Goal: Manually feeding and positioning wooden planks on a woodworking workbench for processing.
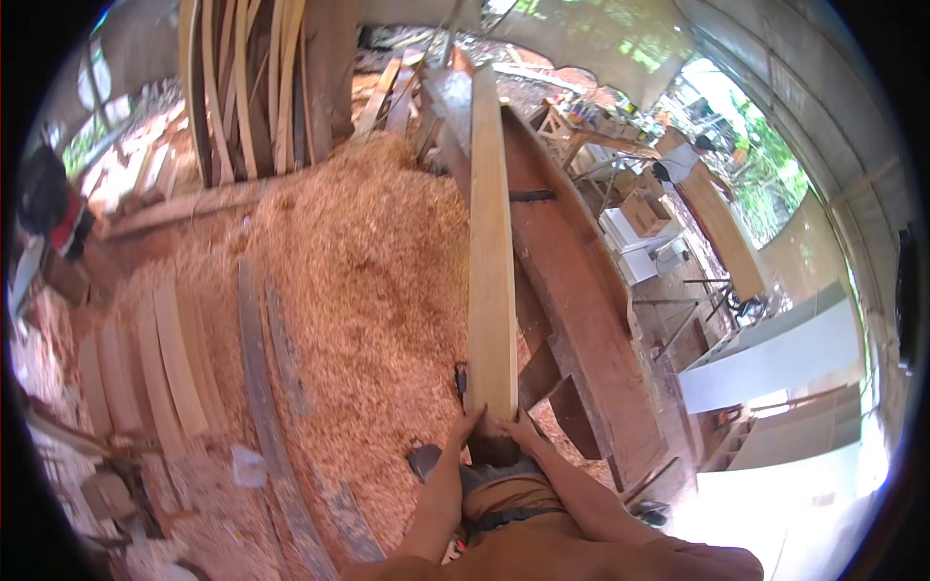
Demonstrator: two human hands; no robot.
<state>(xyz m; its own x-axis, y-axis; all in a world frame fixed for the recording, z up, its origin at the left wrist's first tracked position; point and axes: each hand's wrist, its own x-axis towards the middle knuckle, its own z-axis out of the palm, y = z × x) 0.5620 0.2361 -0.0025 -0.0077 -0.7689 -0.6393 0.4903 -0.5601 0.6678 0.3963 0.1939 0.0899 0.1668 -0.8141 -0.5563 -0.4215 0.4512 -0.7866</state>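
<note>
A long, pale wooden plank [492,261] runs straight away from my body, its near end at my waist. My left hand [467,424] is closed on the left edge of that end. My right hand [524,430] grips the right edge opposite. The fingers are partly hidden beneath the wood. The plank's far part lies over a grey metal surface [450,97]. Whether it rests on that surface I cannot tell.
A big heap of wood shavings [378,242] covers the floor at left, with several boards [174,358] lying beyond. Close on the right stands a long reddish-brown trough-like structure [572,261]. Upright planks [242,87] lean at the back left. A person [58,203] is at far left.
</note>
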